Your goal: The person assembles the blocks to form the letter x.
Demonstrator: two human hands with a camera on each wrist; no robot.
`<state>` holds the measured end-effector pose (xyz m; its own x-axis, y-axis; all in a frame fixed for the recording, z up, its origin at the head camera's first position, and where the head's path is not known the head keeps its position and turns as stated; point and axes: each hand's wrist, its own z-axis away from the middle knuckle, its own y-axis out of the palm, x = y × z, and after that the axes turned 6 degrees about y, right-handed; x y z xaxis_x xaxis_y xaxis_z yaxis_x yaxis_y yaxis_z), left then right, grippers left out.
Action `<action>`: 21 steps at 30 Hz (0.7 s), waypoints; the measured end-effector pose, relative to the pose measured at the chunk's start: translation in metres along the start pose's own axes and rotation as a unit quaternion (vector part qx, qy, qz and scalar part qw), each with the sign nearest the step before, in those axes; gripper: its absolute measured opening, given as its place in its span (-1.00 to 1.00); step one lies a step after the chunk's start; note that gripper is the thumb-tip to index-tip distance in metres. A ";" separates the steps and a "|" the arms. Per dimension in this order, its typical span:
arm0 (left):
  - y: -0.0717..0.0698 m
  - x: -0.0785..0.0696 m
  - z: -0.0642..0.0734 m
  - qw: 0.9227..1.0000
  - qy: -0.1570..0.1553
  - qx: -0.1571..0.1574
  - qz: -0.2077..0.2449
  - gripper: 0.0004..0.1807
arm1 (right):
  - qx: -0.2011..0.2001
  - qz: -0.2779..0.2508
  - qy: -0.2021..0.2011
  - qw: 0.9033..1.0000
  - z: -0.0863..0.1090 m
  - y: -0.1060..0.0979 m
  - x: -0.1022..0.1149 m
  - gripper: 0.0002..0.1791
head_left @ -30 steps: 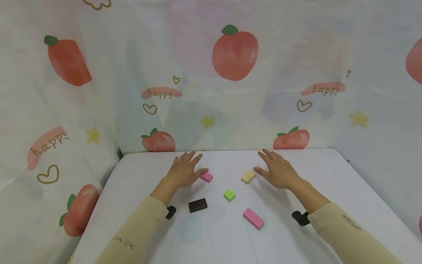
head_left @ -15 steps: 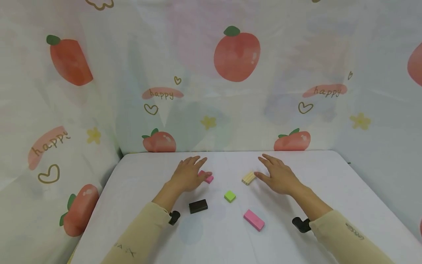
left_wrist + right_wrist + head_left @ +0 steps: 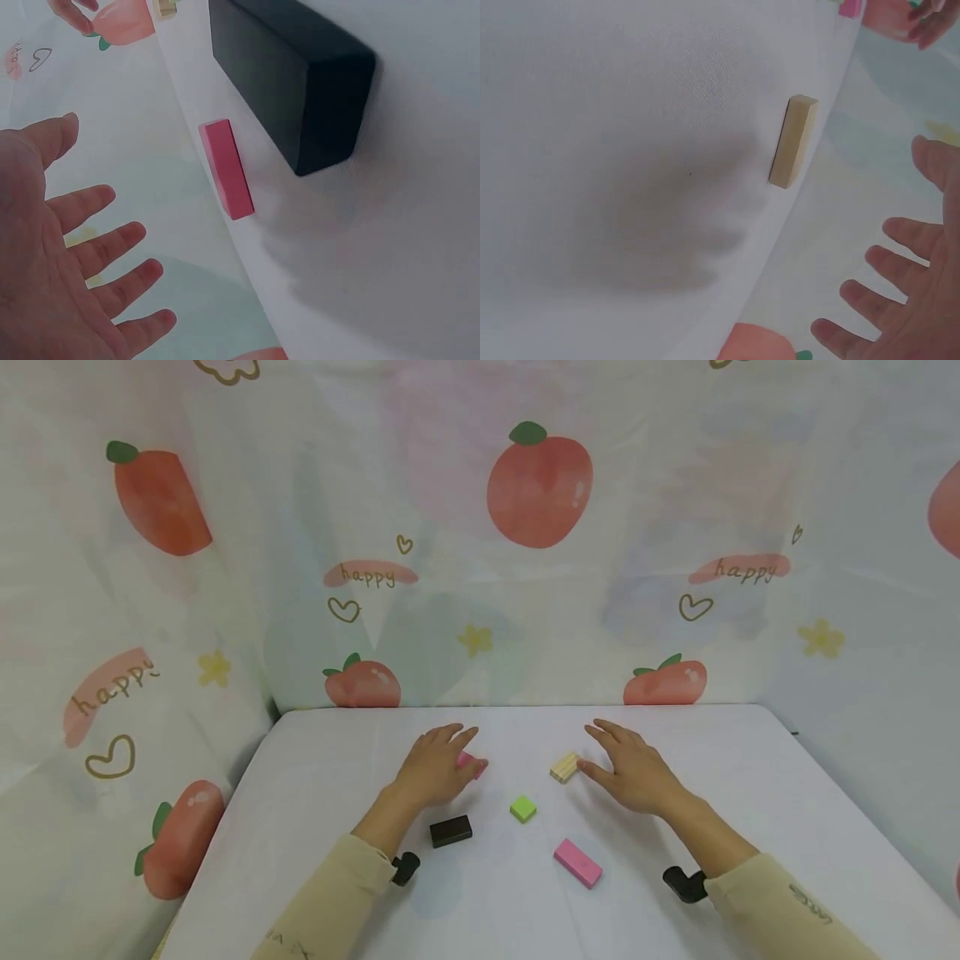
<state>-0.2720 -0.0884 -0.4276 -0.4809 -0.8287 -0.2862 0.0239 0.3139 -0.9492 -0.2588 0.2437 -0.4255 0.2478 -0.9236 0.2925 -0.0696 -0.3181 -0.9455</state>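
My left hand point(image 3: 435, 768) hovers above the table with its fingers spread, partly covering a small pink block point(image 3: 226, 171) in the head view. Nothing is in that hand point(image 3: 52, 247). A dark, nearly black block point(image 3: 451, 832) lies just in front of it. On the other side, my right hand point(image 3: 633, 768) is also raised, fingers spread and holding nothing. Its thumb appears beside a pale, striped wooden block point(image 3: 564, 767) in the head view; in the right wrist view, a gap separates hand and wooden block point(image 3: 793, 142).
Between the hands lies a small lime-green block point(image 3: 523, 809). A larger pink block point(image 3: 578, 862) is nearer the front. All rest on a white tabletop point(image 3: 300, 793), bordered at the back and sides by fruit-printed cloth point(image 3: 540, 610).
My left hand has drawn back slightly toward me and to the right. My right hand has come back a little too. The blocks stay where they were.
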 end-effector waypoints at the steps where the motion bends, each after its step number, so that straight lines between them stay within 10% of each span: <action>1: 0.001 -0.001 0.000 1.000 0.000 0.001 0.003 -0.30 | -0.001 -0.001 0.001 1.000 0.001 0.001 0.000 -0.23; 21: 0.018 -0.016 0.004 0.998 0.012 -0.006 0.054 -0.32 | -0.003 -0.049 0.014 0.999 0.017 0.010 0.008 -0.33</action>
<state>-0.2605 -0.0709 -0.4410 -0.4970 -0.7789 -0.3825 0.0651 0.4062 -0.9115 -0.2414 0.2367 -0.4350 0.2271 -0.8937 0.3870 -0.0517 -0.4079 -0.9115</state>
